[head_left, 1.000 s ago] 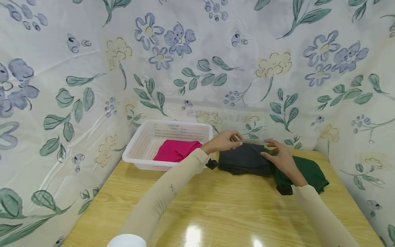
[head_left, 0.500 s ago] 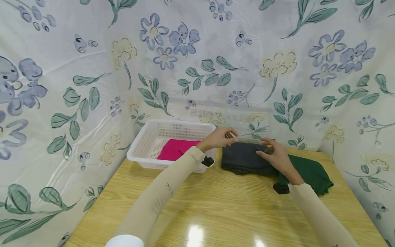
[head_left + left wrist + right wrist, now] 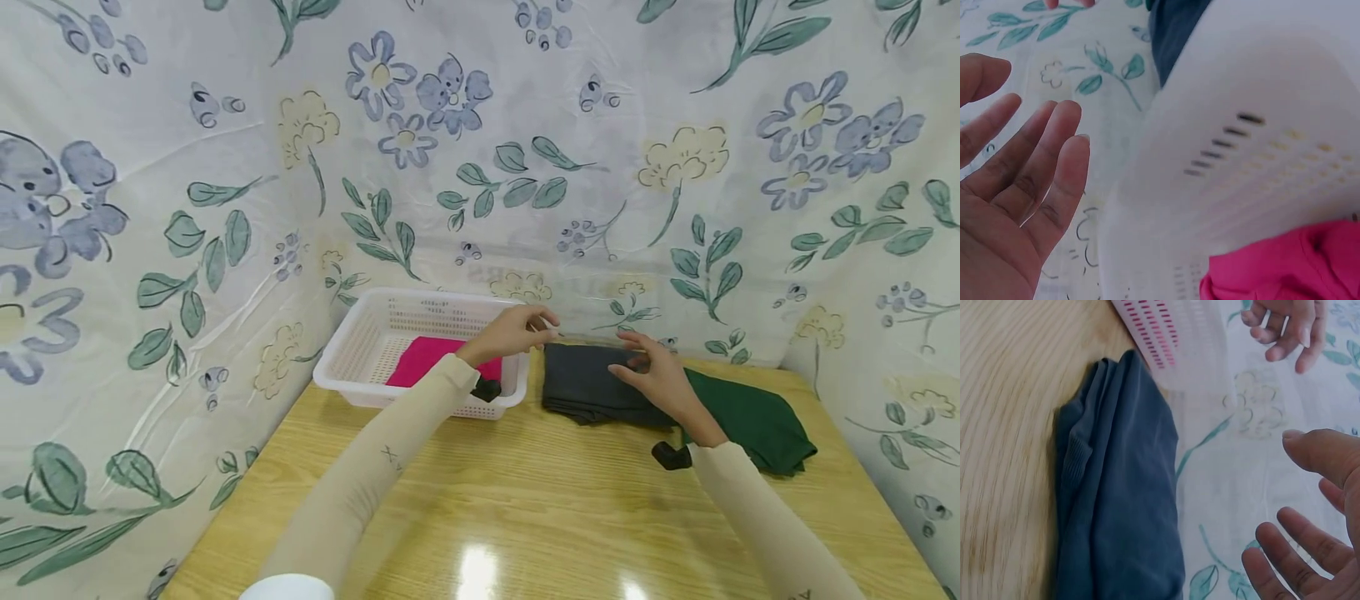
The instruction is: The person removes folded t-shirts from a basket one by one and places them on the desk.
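My left hand (image 3: 510,332) hovers over the right end of a white plastic basket (image 3: 330,385), fingers loosely bent, nothing held. A folded pink cloth (image 3: 416,360) lies inside that basket; part of it is behind my forearm. Over the right part of a folded dark grey garment (image 3: 585,379) is my right hand (image 3: 660,375), its fingers spread and holding nothing. The right wrist view shows the garment's stacked folds and a ribbed edge (image 3: 1075,459). A dark green cloth (image 3: 753,421) lies right of the grey garment, partly hidden by my right hand and wrist.
The wooden table (image 3: 525,500) stretches in front of the basket and clothes. A floral-patterned sheet (image 3: 480,208) rises close behind them and along both sides. Dark wrist cameras (image 3: 671,456) stick out beside both wrists.
Both hands have moved left, the left one from beside the grey garment to over the basket's right end. The view has turned slightly left. The basket and clothes appear unmoved.
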### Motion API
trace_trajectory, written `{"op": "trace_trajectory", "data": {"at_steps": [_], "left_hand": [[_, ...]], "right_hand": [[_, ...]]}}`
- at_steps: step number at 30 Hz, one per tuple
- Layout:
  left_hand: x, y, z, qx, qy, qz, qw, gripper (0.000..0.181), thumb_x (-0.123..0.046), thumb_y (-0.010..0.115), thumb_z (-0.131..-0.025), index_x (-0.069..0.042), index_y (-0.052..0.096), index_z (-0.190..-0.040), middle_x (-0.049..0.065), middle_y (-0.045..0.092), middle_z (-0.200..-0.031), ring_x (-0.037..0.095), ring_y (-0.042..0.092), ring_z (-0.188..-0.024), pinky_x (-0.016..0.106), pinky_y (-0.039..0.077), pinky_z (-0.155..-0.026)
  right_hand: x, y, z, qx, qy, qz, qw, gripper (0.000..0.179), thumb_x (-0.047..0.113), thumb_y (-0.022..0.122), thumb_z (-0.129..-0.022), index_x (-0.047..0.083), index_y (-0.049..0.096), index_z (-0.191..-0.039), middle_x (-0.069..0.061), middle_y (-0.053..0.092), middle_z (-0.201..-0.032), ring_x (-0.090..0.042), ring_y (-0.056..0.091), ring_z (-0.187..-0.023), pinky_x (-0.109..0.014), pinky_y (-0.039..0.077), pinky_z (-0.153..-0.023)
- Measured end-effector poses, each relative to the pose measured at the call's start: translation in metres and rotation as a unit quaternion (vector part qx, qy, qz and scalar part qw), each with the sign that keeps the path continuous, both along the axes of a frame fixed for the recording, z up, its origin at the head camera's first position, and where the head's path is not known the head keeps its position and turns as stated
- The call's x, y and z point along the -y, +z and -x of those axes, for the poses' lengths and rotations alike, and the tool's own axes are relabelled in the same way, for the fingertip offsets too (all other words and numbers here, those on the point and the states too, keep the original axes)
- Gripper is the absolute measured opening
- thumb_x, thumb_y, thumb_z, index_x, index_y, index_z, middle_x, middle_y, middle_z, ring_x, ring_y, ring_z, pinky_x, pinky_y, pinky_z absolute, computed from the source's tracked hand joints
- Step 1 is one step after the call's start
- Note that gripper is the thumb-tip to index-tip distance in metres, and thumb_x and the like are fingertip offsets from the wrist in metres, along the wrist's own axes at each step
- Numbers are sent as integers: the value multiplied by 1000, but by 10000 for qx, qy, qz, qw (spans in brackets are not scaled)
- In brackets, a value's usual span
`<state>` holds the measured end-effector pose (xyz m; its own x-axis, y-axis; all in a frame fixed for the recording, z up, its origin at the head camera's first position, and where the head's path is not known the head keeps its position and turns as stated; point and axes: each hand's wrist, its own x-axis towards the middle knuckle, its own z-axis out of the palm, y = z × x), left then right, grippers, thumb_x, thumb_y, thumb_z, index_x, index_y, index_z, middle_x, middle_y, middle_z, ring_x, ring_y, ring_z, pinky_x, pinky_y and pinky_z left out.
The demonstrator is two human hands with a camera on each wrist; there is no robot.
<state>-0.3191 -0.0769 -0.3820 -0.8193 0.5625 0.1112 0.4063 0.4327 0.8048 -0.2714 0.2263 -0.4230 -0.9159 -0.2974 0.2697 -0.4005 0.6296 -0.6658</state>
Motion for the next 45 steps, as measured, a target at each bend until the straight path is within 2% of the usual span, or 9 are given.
{"op": "trace_trajectory", "data": {"at_steps": [6,10,12,17,21,26,34,42,45], "left_hand": [[15,1,1,54,152,37,9999,28,-20,63,-105,-6,64,-129,15,71,-111,31,68,-90,51,58,-84],[28,0,3,56,303,97,9995,28,-19,63,-105,-5,64,-129,15,71,-112,40,68,-98,46,58,-81],[34,-2,4,125,388,64,9991,28,-20,63,-105,-6,64,-128,17,70,-114,43,68,-101,49,58,-84],[47,-5,6,197,533,69,9984,28,-19,63,-104,-4,63,-127,19,70,-114,39,69,-99,57,55,-89],[59,-6,8,119,655,251,9975,31,-17,62,-104,0,63,-129,20,71,-112,39,70,-98,51,56,-87],[75,-6,13,165,759,452,9960,32,-16,61,-104,3,62,-130,26,69,-117,44,68,-104,42,58,-84],[99,-4,19,184,1011,584,9930,32,-17,61,-104,3,63,-128,23,70,-109,43,68,-98,44,58,-83],[128,-12,22,252,1159,766,9900,31,-12,58,-104,9,61,-126,30,66,-118,43,70,-96,40,58,-78],[136,-12,21,332,1278,830,9878,31,-11,56,-104,9,61,-127,30,67,-119,42,70,-95,45,58,-79]], "right_hand": [[14,2,1,-40,157,160,9997,64,23,78,-95,12,50,-151,-24,58,-139,-38,66,-107,-54,57,-85],[30,4,3,-81,267,251,9993,61,22,77,-95,12,51,-150,-23,59,-138,-36,66,-105,-52,57,-84],[39,6,4,-59,307,283,9991,61,22,77,-96,13,51,-150,-22,60,-138,-35,66,-105,-51,57,-84],[60,10,4,25,395,419,9983,63,25,77,-96,15,50,-151,-20,60,-140,-33,66,-108,-51,57,-87],[74,12,6,-15,496,530,9974,62,24,78,-95,14,51,-151,-19,60,-139,-33,67,-107,-51,57,-87],[88,12,8,61,590,512,9969,62,21,77,-95,14,51,-151,-19,59,-140,-32,66,-107,-49,57,-87],[110,13,9,49,762,622,9951,60,14,76,-95,8,52,-150,-20,62,-136,-32,67,-103,-49,57,-87],[132,16,7,139,922,714,9931,57,16,75,-96,12,53,-149,-18,62,-136,-28,67,-101,-46,57,-86],[140,16,6,146,967,693,9928,56,15,74,-97,13,54,-149,-17,63,-135,-27,67,-101,-45,57,-86]]}}
